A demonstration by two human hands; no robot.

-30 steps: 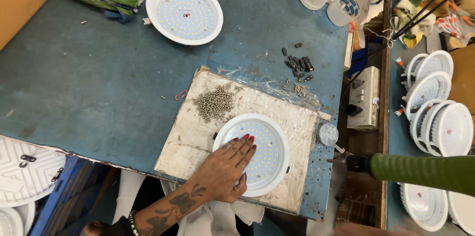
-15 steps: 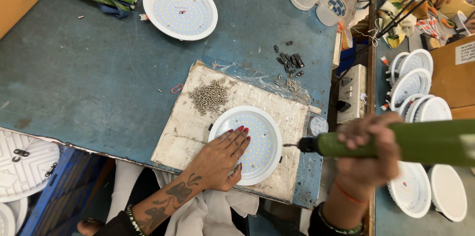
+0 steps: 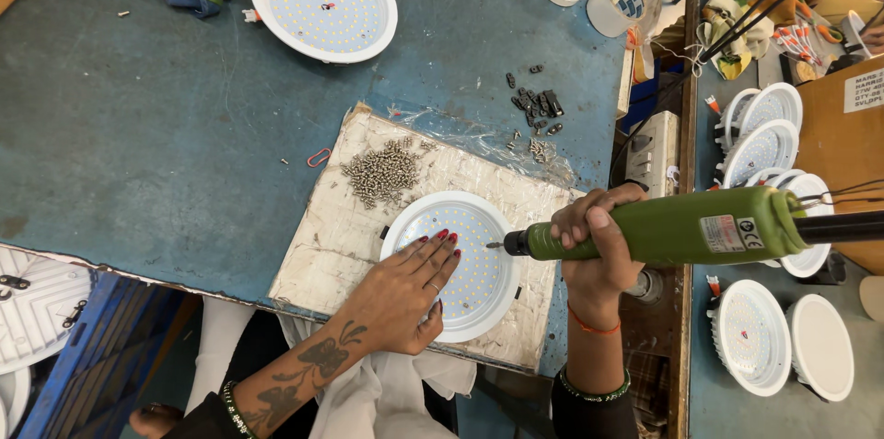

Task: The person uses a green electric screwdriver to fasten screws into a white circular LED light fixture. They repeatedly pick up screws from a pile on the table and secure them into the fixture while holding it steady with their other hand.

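While left hand lies flat, right hand grips screwdriver.

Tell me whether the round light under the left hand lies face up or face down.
Face up: the round light shows its grid of small LED dots, with the left hand flat on it.

Bare blue metal table lies open to the left. A heap of small grey screws sits just beyond the round white LED panel; the green electric screwdriver bars the right.
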